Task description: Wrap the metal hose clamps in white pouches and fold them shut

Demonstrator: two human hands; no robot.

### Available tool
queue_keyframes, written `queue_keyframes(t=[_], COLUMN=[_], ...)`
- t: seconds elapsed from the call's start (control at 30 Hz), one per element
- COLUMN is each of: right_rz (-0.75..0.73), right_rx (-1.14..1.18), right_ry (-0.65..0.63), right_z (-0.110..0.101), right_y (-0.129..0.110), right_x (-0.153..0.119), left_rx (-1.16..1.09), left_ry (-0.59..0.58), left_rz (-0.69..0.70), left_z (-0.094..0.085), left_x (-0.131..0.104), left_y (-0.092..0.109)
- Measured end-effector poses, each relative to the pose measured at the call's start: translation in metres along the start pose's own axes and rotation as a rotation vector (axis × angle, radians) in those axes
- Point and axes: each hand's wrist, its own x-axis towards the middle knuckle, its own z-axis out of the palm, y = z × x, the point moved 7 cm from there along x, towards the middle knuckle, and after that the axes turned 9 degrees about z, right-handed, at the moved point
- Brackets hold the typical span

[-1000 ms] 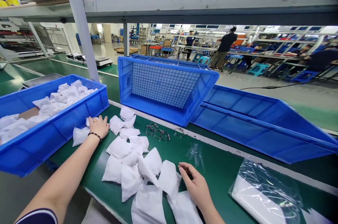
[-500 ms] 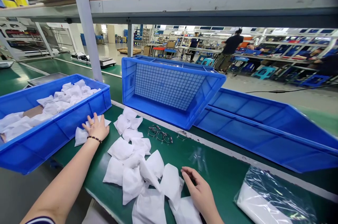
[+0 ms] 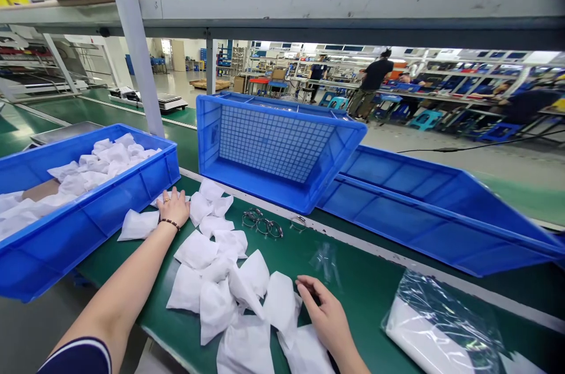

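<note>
My left hand point(image 3: 173, 208) lies with its fingers stretched out over a white pouch point(image 3: 156, 200), partly hidden, beside the left blue bin point(image 3: 128, 186). Just left of my wrist is another white pouch point(image 3: 139, 224). A spread of several white pouches point(image 3: 216, 280) covers the green tabletop between my hands. My right hand point(image 3: 324, 309) rests at the right edge of this spread, fingers loosely curved and apart from the thumb, with nothing visible in them. Beyond the pouches are several metal ring clamps point(image 3: 263, 224) and some small clear plastic pieces point(image 3: 326, 262).
More white pouches fill the left bin. A blue crate point(image 3: 260, 186) tilts toward me at the back, beside a long blue bin point(image 3: 397, 227). A clear plastic bag with white material point(image 3: 432, 327) lies at right. A shelf beam point(image 3: 331, 9) crosses overhead. People work in the background.
My left hand has moved right, off the pouch near the bin, onto the pouch beside the spread. My right hand has barely moved. The whole view has shifted slightly.
</note>
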Motion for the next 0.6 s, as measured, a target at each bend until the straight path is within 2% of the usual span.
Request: queue_keyframes(t=[0.1, 0.2, 0.4, 0.6], right_rz=[-0.002, -0.012, -0.027, -0.026], right_rx=[0.02, 0.027, 0.019, 0.018], right_ry=[0.002, 0.009, 0.024, 0.02], right_z=[0.0, -0.001, -0.001, -0.002], right_y=[-0.001, -0.001, -0.004, -0.009], right_x=[0.001, 0.001, -0.001, -0.002], left_rx=[-0.049, -0.088, -0.154, -0.181], left_ry=[-0.002, -0.008, 0.003, 0.025], left_rz=[0.111, 0.17, 0.214, 0.212], left_z=[0.001, 0.004, 0.005, 0.002], left_x=[0.001, 0.006, 0.024, 0.023], left_y=[0.01, 0.012, 0.009, 0.007])
